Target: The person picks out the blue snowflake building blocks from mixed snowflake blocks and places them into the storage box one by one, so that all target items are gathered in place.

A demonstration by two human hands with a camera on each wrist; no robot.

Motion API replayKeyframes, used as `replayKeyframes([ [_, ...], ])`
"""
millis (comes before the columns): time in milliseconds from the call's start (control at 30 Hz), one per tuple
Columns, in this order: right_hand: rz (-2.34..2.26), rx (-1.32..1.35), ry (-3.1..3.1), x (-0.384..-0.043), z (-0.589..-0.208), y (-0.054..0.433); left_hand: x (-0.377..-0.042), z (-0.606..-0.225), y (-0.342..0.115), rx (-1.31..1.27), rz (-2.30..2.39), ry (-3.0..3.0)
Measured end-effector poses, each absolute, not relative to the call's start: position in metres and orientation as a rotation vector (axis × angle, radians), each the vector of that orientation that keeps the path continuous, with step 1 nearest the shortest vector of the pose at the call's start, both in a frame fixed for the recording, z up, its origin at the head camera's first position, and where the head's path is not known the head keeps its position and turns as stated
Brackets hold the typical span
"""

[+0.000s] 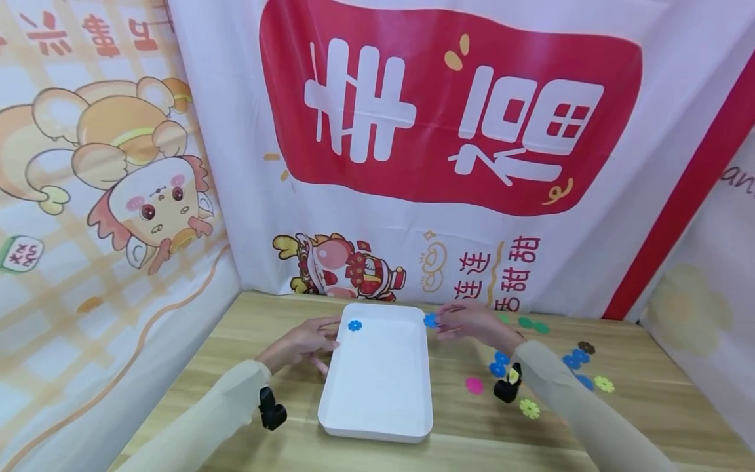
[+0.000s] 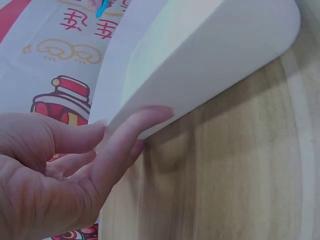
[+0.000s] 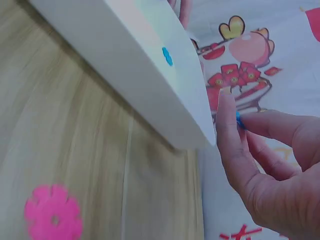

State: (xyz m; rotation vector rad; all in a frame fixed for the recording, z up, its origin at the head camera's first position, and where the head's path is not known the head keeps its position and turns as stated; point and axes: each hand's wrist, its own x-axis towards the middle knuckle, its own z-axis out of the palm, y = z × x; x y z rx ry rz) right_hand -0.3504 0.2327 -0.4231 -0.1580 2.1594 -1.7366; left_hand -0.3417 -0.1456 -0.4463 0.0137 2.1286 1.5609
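A shallow white tray [image 1: 377,380] lies on the wooden table between my hands. My left hand [image 1: 308,339] is at its far left side; in the left wrist view the index finger [image 2: 145,120] lies along the outer wall, with the thumb tip close to the rim. Inside the tray, near its far left corner, is a blue snowflake-shaped plastic disc [image 1: 354,325]. Just beyond the tray's far right side, my right hand [image 1: 468,321] pinches another blue snowflake disc [image 1: 431,320] between thumb and index finger; the fingers hide much of it in the right wrist view [image 3: 240,120].
Right of the tray lie a pink disc [image 1: 474,385], blue discs [image 1: 499,364], green discs [image 1: 533,324], a yellow-green disc [image 1: 529,409] and a brown disc [image 1: 586,347]. A printed cloth [image 1: 236,196] hangs behind the table [image 1: 283,419].
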Motion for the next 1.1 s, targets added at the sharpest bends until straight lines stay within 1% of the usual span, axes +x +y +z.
replayKeyframes([
  [267,-1.768,-0.114,2.096,-0.369,-0.429,0.187,-0.339,-0.446,-0.139,0.042,1.569,2.153],
  [400,-1.765,-0.105,2.097,-0.370,-0.437,0.167,-0.341,-0.453,-0.132,0.048,1.569,2.150],
  [633,-1.712,-0.047,2.141,-0.376,-0.448,0.121,-0.343,-0.448,-0.131,0.015,1.525,2.171],
  [800,-1.658,-0.065,2.181,-0.376,-0.455,0.101,-0.344,-0.444,-0.130,0.027,1.538,2.172],
  [1100,-1.573,-0.002,2.317,-0.374,-0.461,0.063,-0.341,-0.444,-0.139,0.047,1.516,2.212],
])
